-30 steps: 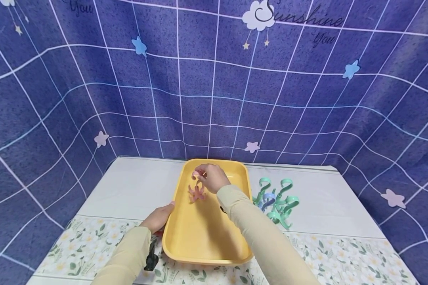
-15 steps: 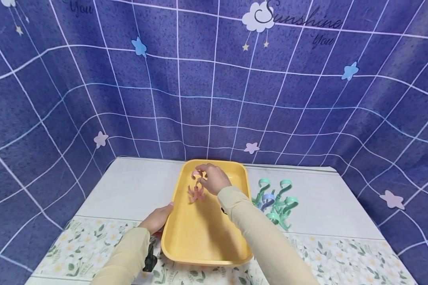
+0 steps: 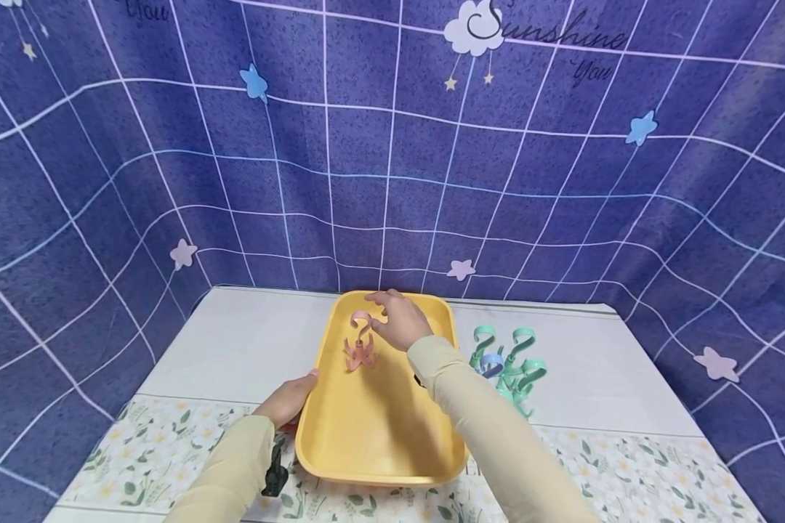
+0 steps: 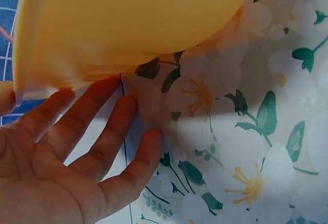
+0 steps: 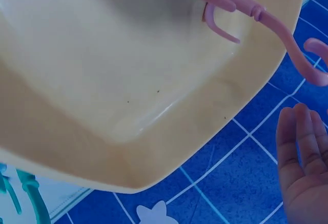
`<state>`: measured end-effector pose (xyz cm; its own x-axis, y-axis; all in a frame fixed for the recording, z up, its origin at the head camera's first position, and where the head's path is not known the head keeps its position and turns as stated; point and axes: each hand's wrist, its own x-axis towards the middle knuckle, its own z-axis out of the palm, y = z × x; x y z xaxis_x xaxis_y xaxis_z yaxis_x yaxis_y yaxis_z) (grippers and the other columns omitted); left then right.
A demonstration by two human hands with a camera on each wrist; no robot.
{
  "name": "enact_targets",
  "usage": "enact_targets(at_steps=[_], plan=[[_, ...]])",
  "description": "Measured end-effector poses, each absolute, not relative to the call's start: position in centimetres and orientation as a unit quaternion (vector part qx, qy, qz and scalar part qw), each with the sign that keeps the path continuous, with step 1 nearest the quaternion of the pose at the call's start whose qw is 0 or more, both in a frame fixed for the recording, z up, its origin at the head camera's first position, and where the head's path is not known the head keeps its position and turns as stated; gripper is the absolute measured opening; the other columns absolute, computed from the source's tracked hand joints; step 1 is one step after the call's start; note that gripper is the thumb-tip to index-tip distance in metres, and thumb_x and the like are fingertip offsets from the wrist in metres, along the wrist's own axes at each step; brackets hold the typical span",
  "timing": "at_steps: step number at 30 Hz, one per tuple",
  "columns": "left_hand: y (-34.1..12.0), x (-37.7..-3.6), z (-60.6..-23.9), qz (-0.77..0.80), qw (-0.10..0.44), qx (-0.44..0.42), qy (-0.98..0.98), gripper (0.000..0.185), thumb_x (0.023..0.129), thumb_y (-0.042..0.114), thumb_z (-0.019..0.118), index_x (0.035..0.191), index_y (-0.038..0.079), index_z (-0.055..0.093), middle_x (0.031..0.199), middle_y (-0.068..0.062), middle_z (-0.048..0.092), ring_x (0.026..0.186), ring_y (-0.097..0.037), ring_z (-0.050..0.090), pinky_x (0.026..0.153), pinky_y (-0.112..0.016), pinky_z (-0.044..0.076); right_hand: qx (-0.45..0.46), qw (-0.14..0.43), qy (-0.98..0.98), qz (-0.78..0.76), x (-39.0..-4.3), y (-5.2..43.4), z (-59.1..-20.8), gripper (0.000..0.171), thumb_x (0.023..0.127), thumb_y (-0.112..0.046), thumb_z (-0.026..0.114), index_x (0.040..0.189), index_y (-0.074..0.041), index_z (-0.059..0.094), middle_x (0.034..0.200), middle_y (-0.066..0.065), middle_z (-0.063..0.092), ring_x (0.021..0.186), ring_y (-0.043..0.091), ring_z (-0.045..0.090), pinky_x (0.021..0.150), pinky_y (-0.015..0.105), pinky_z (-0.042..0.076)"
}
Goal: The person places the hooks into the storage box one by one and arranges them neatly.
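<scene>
A yellow tray (image 3: 366,436) lies lengthwise in front of me. Inside its far left part stands a pink hooked piece (image 3: 360,354), with splayed legs at the bottom and a curled top. My left hand (image 3: 290,402) holds the tray's left edge; in the left wrist view its thumb is at the rim and the fingers (image 4: 100,152) reach beneath. Just right of the pink hook's curl, my right hand (image 3: 402,323) hovers over the tray with loosely bent fingers and nothing in them. The right wrist view shows a gap between the right hand (image 5: 302,167) and the hook.
Several green hooked pieces (image 3: 523,338) and a blue one (image 3: 491,365) cluster on the table right of the tray. A bit of something red (image 3: 289,428) shows under the left hand. A blue curtain (image 3: 366,181) hangs behind the table.
The right hand has let go of the pink hooked piece and moved a little away to the right. The piece stays standing. The left hand keeps its place on the tray.
</scene>
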<state>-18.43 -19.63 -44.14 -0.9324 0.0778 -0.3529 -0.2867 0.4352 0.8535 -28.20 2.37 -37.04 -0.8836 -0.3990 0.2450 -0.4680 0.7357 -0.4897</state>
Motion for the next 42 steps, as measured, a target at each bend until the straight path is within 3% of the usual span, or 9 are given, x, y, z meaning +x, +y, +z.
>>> enact_targets(at_steps=[6,19,42], plan=[[-19.4,-18.4,-43.9,0.521,0.176,-0.067,0.833,0.059,0.113,0.037,0.027,0.140,-0.009,0.051,0.100,-0.014,0.071,0.087,-0.026,0.072,0.080,-0.044,0.058,0.235,0.080,-0.926,0.283,-27.9,3.0,-36.1,0.042,0.093,-0.015,0.076,0.133,-0.011,0.066,0.119,0.009,0.066,0.107,0.027,0.067,0.082,0.041,0.055],[-19.5,-18.5,-44.0,0.524,0.175,-0.062,0.831,0.061,0.113,0.039,0.026,0.139,-0.010,0.052,0.099,-0.014,0.072,0.085,-0.027,0.072,0.076,-0.042,0.059,0.238,0.083,-0.927,0.279,-27.0,4.5,-33.4,0.043,0.096,-0.014,0.073,0.137,-0.012,0.064,0.133,0.008,0.063,0.113,0.027,0.065,0.090,0.042,0.054],[-19.6,-18.5,-44.1,0.515,0.176,-0.064,0.836,0.060,0.113,0.040,0.027,0.135,-0.008,0.055,0.096,-0.011,0.071,0.083,-0.024,0.071,0.077,-0.042,0.058,0.266,0.084,-0.917,0.284,-26.2,6.6,-32.1,0.044,0.096,-0.021,0.073,0.138,-0.009,0.063,0.123,0.008,0.068,0.109,0.027,0.065,0.089,0.043,0.052]])
